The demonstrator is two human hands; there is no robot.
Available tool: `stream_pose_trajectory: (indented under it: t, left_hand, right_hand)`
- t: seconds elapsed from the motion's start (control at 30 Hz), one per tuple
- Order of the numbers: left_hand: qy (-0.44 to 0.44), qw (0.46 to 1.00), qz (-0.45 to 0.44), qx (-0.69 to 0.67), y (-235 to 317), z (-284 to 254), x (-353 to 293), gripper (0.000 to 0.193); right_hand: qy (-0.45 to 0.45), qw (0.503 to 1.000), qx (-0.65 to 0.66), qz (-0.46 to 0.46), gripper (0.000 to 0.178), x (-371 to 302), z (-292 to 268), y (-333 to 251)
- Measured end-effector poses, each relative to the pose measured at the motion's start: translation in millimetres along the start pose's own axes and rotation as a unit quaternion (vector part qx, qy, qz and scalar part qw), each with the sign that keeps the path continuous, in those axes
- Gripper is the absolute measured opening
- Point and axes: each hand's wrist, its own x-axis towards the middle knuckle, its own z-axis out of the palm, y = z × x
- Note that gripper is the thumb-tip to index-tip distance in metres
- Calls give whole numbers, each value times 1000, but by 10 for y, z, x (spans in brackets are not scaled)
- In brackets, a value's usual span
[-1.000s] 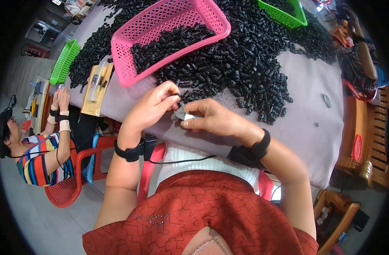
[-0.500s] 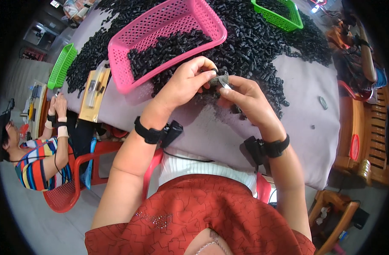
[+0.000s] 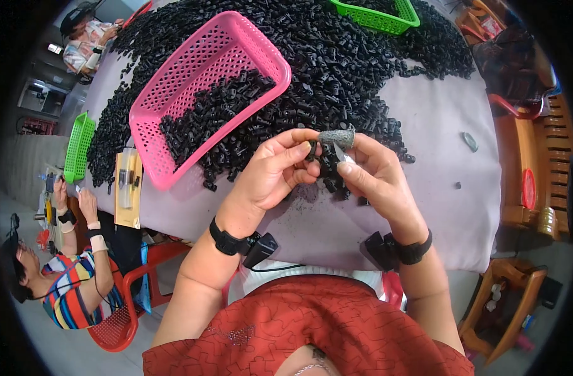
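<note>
My left hand is closed in a pinch on a small black plastic part, mostly hidden by the fingers. Close beside it, my right hand grips a small knife between thumb and fingers; only its short metal blade shows. A grey speckled finger sleeve covers what looks like the tip of my right index finger. Both hands are above the near edge of a big heap of black plastic parts. Left of them, a pink basket stands tilted on the heap, with many such parts inside.
Green baskets stand at the far side and the left edge. A yellow board lies at the left table edge. Co-workers sit at the left and far left. A greenish, sleeve-like piece lies on the grey tablecloth.
The view has shifted. My hands have come a little apart, and the blade now points up beside the left fingers. The finger sleeve has turned more level. The grips stay closed.
</note>
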Motion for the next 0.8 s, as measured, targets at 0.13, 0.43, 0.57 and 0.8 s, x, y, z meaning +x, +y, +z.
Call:
stream_pose_trajectory:
  t: [0.13,0.43,0.57,0.8]
  left_hand:
    - [5,1000,2,-24,-28,-17,-10,25]
    - [43,998,6,-35,-67,-1,13,32]
    - [37,998,4,-41,-81,-4,3,32]
    - [31,999,6,-38,-76,30,-4,32]
  right_hand:
    - [-17,999,26,17,44,36,20,60]
    - [-57,997,34,37,53,72,63,161]
    - [-70,992,86,52,53,59,58,123]
    - [-70,995,55,49,51,65,52,109]
